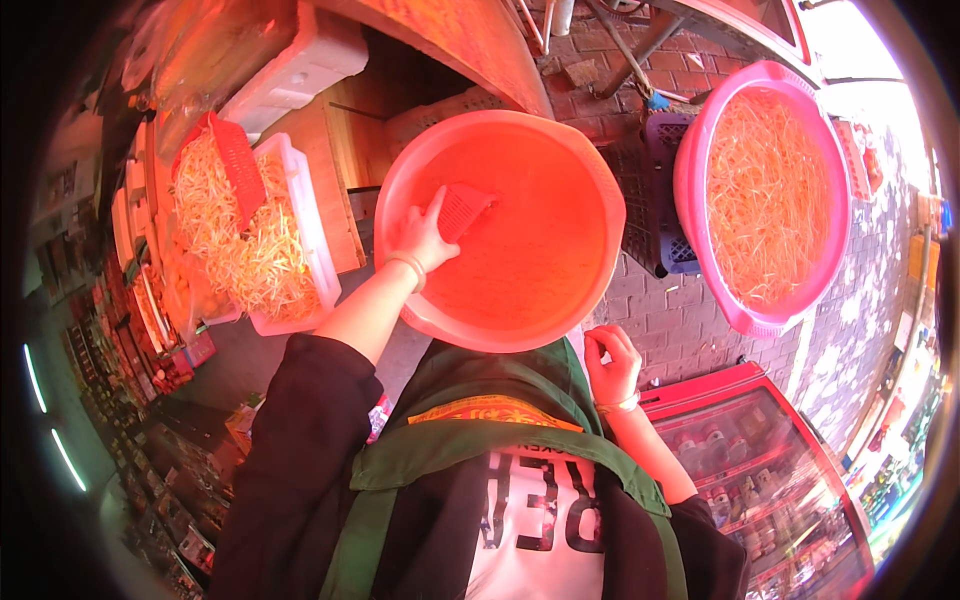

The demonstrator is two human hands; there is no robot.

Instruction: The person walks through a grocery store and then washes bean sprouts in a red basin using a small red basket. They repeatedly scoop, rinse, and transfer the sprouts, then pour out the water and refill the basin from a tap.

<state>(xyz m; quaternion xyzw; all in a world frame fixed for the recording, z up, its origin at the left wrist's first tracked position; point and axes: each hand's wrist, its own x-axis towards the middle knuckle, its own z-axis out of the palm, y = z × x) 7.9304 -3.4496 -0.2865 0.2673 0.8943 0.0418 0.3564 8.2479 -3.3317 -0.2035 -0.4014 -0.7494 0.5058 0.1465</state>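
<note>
A large round pink plastic tub (555, 247) of water stands in front of me, with bits afloat in it. My left hand (429, 238) reaches over its left side and grips a small red slotted plastic basket (463, 210), which is tilted in the tub. My right hand (613, 364) hangs just outside the tub's near right rim, fingers curled; whether it holds anything small is unclear. At the left, bean sprouts (277, 270) are heaped in a white crate (311, 217), with a red perforated basket (238, 169) on them. Another pink tub (694, 180) at the right is full of bean sprouts (769, 195).
A dark plastic crate (667, 195) stands under the right tub. A glass-topped red display cooler (757, 457) is at the lower right. White foam boxes (300, 75) and a wooden board (450, 37) lie at the upper left. Brick paving (652, 300) runs between tub and cooler.
</note>
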